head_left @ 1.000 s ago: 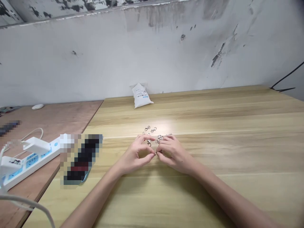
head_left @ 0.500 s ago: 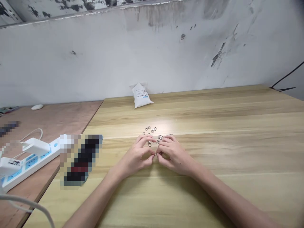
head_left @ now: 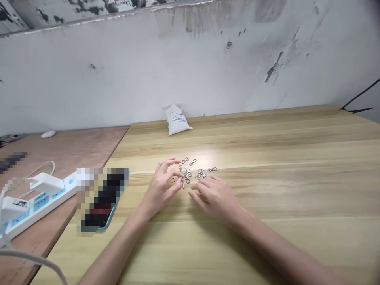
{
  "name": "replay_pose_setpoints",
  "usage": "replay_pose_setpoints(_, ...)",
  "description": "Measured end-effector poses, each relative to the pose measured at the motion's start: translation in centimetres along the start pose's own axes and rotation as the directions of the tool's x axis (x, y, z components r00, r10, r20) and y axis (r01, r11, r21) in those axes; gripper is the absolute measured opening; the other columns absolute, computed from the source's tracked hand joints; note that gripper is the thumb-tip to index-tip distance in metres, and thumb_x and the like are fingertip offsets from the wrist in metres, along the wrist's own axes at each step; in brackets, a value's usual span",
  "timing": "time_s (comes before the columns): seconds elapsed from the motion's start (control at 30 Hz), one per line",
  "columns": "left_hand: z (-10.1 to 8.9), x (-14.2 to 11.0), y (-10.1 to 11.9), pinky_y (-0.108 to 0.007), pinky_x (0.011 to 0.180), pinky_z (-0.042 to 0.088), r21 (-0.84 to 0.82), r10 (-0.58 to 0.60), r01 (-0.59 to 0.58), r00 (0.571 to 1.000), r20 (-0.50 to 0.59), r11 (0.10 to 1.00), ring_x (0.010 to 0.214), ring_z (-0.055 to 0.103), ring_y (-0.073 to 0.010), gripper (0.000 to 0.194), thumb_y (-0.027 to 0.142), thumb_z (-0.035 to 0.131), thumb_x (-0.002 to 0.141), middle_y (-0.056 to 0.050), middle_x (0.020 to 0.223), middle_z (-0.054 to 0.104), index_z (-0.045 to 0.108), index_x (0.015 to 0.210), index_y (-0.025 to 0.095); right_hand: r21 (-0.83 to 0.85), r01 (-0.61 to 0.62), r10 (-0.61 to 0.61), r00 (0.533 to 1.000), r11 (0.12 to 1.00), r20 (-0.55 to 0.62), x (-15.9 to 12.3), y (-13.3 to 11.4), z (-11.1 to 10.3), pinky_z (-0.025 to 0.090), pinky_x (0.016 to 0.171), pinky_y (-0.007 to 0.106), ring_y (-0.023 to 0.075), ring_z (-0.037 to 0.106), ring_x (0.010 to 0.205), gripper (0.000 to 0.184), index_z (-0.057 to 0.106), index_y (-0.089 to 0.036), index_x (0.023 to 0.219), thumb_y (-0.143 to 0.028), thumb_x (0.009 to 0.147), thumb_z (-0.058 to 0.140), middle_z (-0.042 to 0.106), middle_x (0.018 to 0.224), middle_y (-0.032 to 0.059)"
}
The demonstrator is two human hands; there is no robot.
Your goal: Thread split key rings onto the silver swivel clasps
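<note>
Between the thumb and index finger of my left hand [head_left: 163, 183], a small silver lobster clasp [head_left: 183, 185] hangs pinched, seen partly. Several more metal clasps [head_left: 187, 171] with rings lie loose just beyond those fingertips. A single split ring [head_left: 172, 180] rests on the table beneath the left palm. My right hand [head_left: 214, 196] is apart from the left, fingers bent and thumb spread from them, with nothing visible held. Close beyond its fingertips is another small pile of clasps [head_left: 201, 173], and one lone clasp [head_left: 212, 169] lies to the right of that pile.
A white plastic packet [head_left: 178, 120] lies by the wall at the back of the wooden table [head_left: 282, 158]. To the left are a pixelated phone [head_left: 103, 202], a white power strip [head_left: 44, 200] with plugged-in chargers [head_left: 47, 182], and a cable [head_left: 38, 259].
My hands, fingertips together over a small metal piece before, have separated. The left has moved left and away from me with the clasp; the right has let go, its thumb parting from the fingers.
</note>
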State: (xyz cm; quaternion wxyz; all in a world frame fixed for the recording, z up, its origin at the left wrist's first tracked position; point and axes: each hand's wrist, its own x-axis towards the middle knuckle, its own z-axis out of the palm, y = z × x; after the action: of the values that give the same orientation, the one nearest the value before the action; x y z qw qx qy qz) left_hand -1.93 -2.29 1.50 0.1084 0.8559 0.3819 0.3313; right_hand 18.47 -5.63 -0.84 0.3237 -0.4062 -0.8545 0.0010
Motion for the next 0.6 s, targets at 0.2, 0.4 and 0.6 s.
replay_pose_setpoints(0.2,0.2,0.0,1.0,-0.046,0.108,0.041,-0.031,0.122,-0.121,0.992,0.025,0.992,0.134,0.040,-0.0259,0.011,0.010,0.055,0.091,-0.009,0.129,0.053,0.060,0.092,0.020,0.646,-0.411,0.283,0.911,0.643,0.298,1.2,-0.3,-0.8,0.040,0.058,0.025,0.0116,0.050,0.063,0.031,0.066,-0.018,0.082,-0.039,0.097,0.048,0.058,0.078,0.0016)
replay_pose_setpoints(0.4,-0.2,0.1,1.3,-0.047,0.111,0.039,-0.043,0.138,-0.135,0.989,0.060,0.990,0.139,0.035,-0.0269,0.012,0.009,0.051,0.093,-0.011,0.134,0.048,0.056,0.095,0.019,0.735,-0.452,0.225,0.891,0.505,0.394,1.4,0.0,-1.5,0.040,0.057,0.024,0.0117,0.049,0.064,0.031,0.058,-0.019,0.077,-0.041,0.097,0.049,0.056,0.076,0.0010)
replay_pose_setpoints(0.6,-0.3,0.1,1.1,-0.047,0.114,0.038,-0.062,0.129,-0.119,0.973,0.191,0.991,0.144,0.029,-0.0258,0.011,0.011,0.049,0.094,-0.011,0.139,0.045,0.056,0.096,0.020,0.380,-0.071,0.015,0.989,0.922,0.148,1.2,1.4,-2.2,0.037,0.061,0.026,0.0133,0.052,0.069,0.023,0.062,-0.018,0.081,-0.028,0.097,0.049,0.060,0.087,0.0052)
